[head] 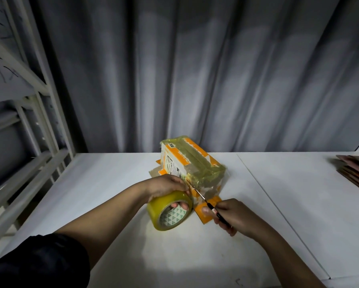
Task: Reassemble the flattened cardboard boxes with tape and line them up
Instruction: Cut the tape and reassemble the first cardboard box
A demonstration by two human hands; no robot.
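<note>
**Two hands, a tape roll and a box on a white table**

A small cardboard box (190, 163) sits on the white table (278, 204), near the far edge and close to the grey curtain (195, 69). The box is orange and white. Shiny yellow tape covers its top and its near end. One orange flap (203, 213) lies flat on the table at the near end of the box.

The left hand (166, 187) holds a big roll of yellow tape (169, 212). The fingers go over the top of the roll and the thumb is tucked inside the hole. The roll stands on its edge on the table, just beside the near end of the box.

The right hand (230, 217) holds a thin tool with a dark handle (214, 212). The fingers are curled tight around it. It may be small scissors or a knife, but it is too thin to tell. Its tip points up toward the tape between the roll and the box. The thumb of this hand rests over the orange flap.

A pile of flat cardboard (357, 173) lies on the table far off to the right, well apart from the box. A pale metal rack (39, 121) stands on the left side
</note>
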